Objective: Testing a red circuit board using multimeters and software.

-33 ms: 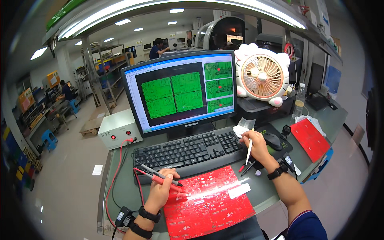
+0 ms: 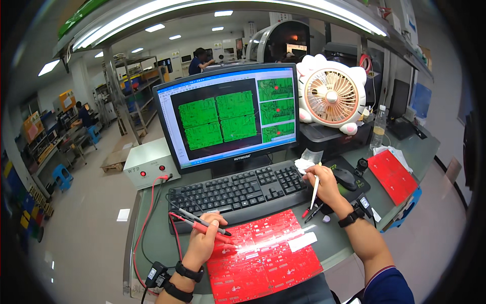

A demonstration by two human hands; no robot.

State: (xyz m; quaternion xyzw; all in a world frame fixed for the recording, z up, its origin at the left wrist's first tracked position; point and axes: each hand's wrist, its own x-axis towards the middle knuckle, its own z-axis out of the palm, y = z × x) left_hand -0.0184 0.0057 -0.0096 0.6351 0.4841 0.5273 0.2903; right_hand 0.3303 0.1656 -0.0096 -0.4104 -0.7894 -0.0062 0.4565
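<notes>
My left hand [image 2: 203,242] is closed round a red test probe [image 2: 200,226] and a grey-and-black one beside it. Both point right, over the upper left corner of a red circuit board panel [image 2: 276,271]. A white paper strip [image 2: 302,242] lies on the panel's right part. At the keyboard's right end, my right hand [image 2: 326,183] pinches a slim white pen-like stick [image 2: 315,191], slanting down toward me. Its fingertips are beside a crumpled white wad [image 2: 305,165]; whether they touch it I cannot tell.
Behind the black keyboard [image 2: 243,188] stands a monitor [image 2: 228,116] showing green board images. Leads run to a white box [image 2: 151,164]. On the right are a mouse [image 2: 346,179], pens [image 2: 312,212], another red panel [image 2: 394,176], a bottle [image 2: 378,126] and a fan [image 2: 331,96].
</notes>
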